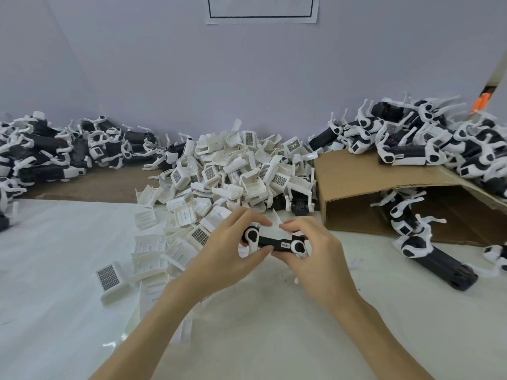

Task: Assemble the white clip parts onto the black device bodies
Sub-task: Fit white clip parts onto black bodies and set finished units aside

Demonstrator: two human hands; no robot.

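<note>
Both hands close on one black body [275, 242] just below the middle of the frame, holding it lengthwise above the white table cover [68, 283]. The left hand [233, 250] curls round its left end, thumb under the lower edge and fingers over the top. The right hand [310, 248] grips the right end, its fingertips [288, 225] pressing on a white clip [274, 231] that sits on top of the body. Round black-and-white joints show at both ends of the body, and a small white label sits on its front face; the print is too small to read.

Just behind and to the left of the hands lies a big heap of loose clips [233, 171], some with a dark grid panel on one face. One such clip [109, 278] lies apart at the lower left of the heap.

To the right, an open cardboard box [356, 176] lies on its side, with black-and-white bodies spilling from its mouth [428, 248] and more stacked on top of it [411, 138] at the upper right. Another heap of such bodies [55, 149] fills the far left, against the pale wall [192, 78]. A sheet of paper [262, 9] with a black border hangs at the top centre.
</note>
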